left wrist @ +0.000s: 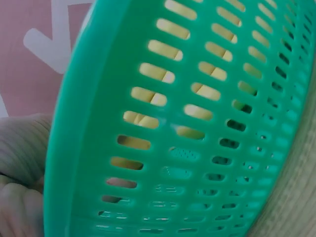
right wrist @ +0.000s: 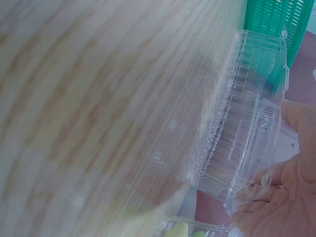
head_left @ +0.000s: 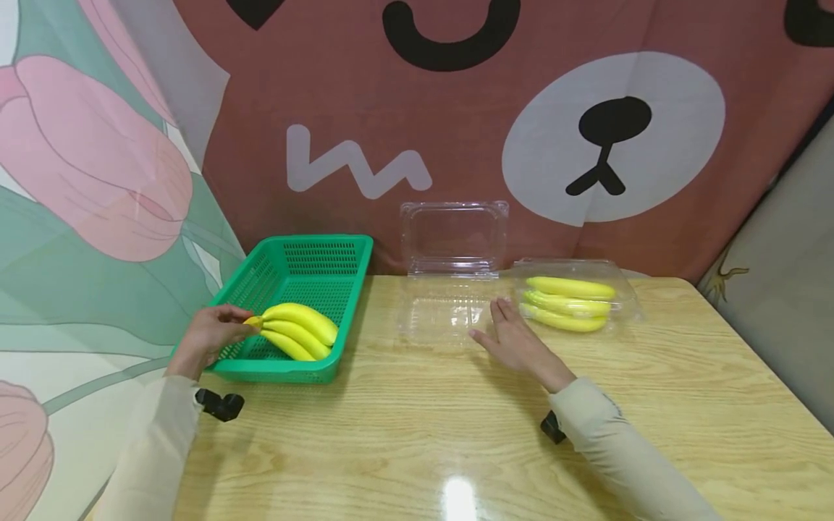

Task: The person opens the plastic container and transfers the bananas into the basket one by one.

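Observation:
My left hand (head_left: 211, 334) pinches the stem end of a bunch of yellow bananas (head_left: 301, 325), which lies in the front part of a green plastic basket (head_left: 355, 307). The left wrist view shows the basket's slotted side (left wrist: 94, 128), with yellow behind the slots and part of the left hand (left wrist: 22, 197) at the edge. On the table, a clear plastic box (head_left: 423, 322) stands with its lid (head_left: 454, 235) raised. My right hand (head_left: 517, 344) is at the box's right side, fingers extended. In the right wrist view, the fingers (right wrist: 261, 200) touch the box's edge.
To the right sits a second clear box (head_left: 628, 307), its lid down over long yellow pieces (head_left: 567, 304) whose kind I cannot tell. The wooden table (head_left: 391, 434) meets a printed cloth (head_left: 352, 87) at the back. Another cloth (head_left: 98, 181) hangs at left.

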### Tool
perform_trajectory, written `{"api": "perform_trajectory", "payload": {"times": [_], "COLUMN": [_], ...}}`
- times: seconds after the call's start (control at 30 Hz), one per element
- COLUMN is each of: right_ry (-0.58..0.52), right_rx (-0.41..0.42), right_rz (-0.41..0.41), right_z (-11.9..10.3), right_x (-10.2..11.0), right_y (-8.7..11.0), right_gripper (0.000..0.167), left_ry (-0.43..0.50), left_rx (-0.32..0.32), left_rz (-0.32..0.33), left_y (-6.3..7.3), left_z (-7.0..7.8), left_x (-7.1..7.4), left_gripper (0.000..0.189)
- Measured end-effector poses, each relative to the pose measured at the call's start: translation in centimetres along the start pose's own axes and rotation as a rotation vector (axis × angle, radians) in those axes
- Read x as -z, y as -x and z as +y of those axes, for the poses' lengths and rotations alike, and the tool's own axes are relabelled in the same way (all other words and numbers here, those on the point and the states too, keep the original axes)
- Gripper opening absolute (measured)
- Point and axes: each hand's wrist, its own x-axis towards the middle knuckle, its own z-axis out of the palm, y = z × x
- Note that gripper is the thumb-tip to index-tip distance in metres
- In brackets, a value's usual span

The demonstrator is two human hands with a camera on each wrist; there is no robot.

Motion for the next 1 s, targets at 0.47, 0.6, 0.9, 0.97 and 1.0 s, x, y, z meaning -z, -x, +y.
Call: {"api": "perform_trajectory", "payload": {"times": [0.47,0.6,0.9,0.97,1.0], "right_ry": [-0.016,-0.013,-0.019,-0.004,0.0], "right_rx": [0.012,0.011,0.029,0.034,0.032], "right_rz": [-0.014,-0.025,-0.022,-0.018,-0.019], "right_z": [-0.3,-0.6,-1.2,-1.2,-1.2], "right_x": [0.1,0.0,-0.2,-0.3,-0.3], "right_y": [-0.1,-0.2,-0.5,-0.4,-0.4], "right_gripper": [0.082,0.083,0.081,0.081,0.081], "left_ry": [-0.168,-0.227,-0.313,-0.338,-0.349], "left_rx": [0.029,0.013,-0.011,-0.013,-0.009], "left_rz": [-0.066,-0.071,-0.053,-0.053,-0.052], "left_y": [0.1,0.3,0.4,0.4,0.4], "left_z": [0.3,0.3,0.2,0.2,0.2], "left_x": [0.5,0.6,1.0,1.0,1.0], "left_gripper": [0.036,0.034,0.036,0.037,0.038]}}
